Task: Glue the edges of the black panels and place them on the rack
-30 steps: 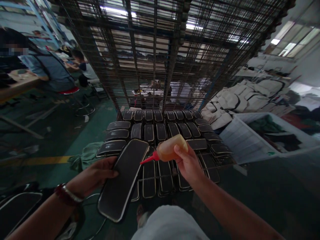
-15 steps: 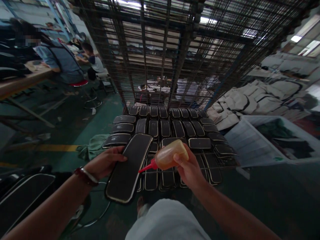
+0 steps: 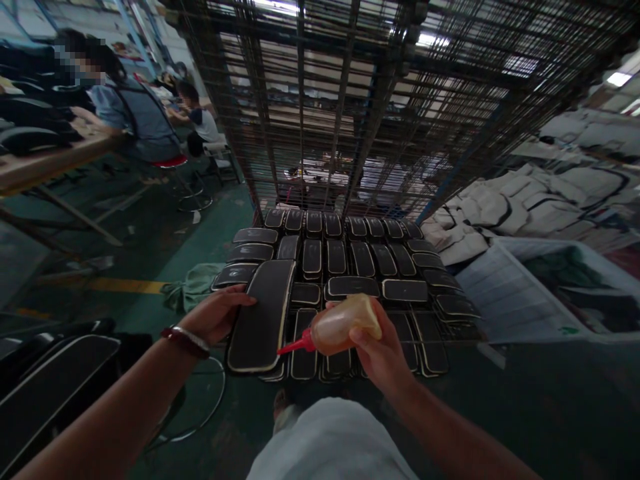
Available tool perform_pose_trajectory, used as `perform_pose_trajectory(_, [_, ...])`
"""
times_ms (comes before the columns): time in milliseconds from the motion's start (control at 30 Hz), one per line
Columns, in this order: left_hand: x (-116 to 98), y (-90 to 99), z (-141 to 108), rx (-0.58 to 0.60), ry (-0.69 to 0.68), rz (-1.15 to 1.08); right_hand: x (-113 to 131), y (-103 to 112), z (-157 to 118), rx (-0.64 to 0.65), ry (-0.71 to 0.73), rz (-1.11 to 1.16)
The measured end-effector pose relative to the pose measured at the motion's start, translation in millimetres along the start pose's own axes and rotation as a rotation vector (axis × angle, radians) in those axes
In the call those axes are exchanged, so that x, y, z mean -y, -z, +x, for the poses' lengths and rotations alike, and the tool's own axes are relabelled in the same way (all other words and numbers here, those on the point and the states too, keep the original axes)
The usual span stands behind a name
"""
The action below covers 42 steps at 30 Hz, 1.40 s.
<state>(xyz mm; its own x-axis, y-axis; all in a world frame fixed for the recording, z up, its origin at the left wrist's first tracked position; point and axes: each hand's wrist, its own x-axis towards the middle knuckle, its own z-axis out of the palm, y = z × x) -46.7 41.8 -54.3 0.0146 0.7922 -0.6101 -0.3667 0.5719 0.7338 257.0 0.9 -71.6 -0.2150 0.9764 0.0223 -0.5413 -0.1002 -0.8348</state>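
A long black panel (image 3: 263, 317) with rounded corners and a pale rim is gripped along its left edge by my left hand (image 3: 220, 312), thumb on top. In my right hand (image 3: 377, 343) is a translucent squeeze bottle (image 3: 340, 325) of amber liquid, lying nearly level. Its red nozzle (image 3: 295, 344) points left, and the tip is at the panel's right edge near the lower corner. Under and beyond both hands, many similar black panels (image 3: 337, 257) lie in rows and stacks.
A tall wire rack (image 3: 350, 100) rises behind the panels. At right are a white bin (image 3: 493, 300) and piled pale pieces (image 3: 525, 200). Green cloth (image 3: 190, 287) lies on the floor at left. Two people sit at the far left by a table (image 3: 60, 160). More black panels (image 3: 60, 380) are at lower left.
The held panel has turned more upright in view, and the nozzle tip is now nearer its lower right corner. The whole view has shifted slightly.
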Motion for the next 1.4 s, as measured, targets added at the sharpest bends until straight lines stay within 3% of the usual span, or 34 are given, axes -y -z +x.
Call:
perform_pose_trajectory(167, [1.5,-2.1,2.8,-0.168,-0.022,-0.058,-7.5,-1.6,1.0,-0.102,0.011,0.042])
perform_pose_trajectory(300, [5.3,-0.8,6.1,-0.237,-0.026,-0.134,-24.7,-3.6,-2.9,-0.162,-0.011,0.078])
perform_pose_trajectory(433, [12.4,-2.3,6.6,-0.215,-0.052,-0.184,-37.5,0.1,8.0,-0.208,-0.307,0.27])
perform_pose_trajectory(500, [18.0,-6.8,4.9,-0.182,-0.056,-0.193,-35.2,4.0,24.2,-0.224,-0.374,0.339])
perform_pose_trajectory(700, [37.3,-32.4,-4.8,-0.085,-0.02,-0.189,-16.7,11.4,77.8,-0.244,-0.039,0.119])
perform_pose_trajectory(833, [42.1,-44.3,-7.8,-0.029,0.022,-0.172,-18.9,11.0,84.1,-0.234,0.13,-0.052])
perform_pose_trajectory(933, [40.2,-42.6,-7.4,-0.001,0.016,-0.137,-20.2,14.4,73.5,-0.191,0.128,-0.097])
perform_pose_trajectory(1067, [35.8,-33.8,-8.3,0.042,0.012,-0.078,-8.2,25.6,63.2,-0.076,0.015,-0.13])
perform_pose_trajectory(1267, [33.2,-35.2,-12.0,0.141,0.027,-0.021,14.2,36.8,69.4,-0.016,0.19,-0.19])
perform_pose_trajectory(1400, [34.9,-38.1,-9.1,0.143,0.002,-0.021,9.1,37.9,55.2,-0.005,0.14,-0.172])
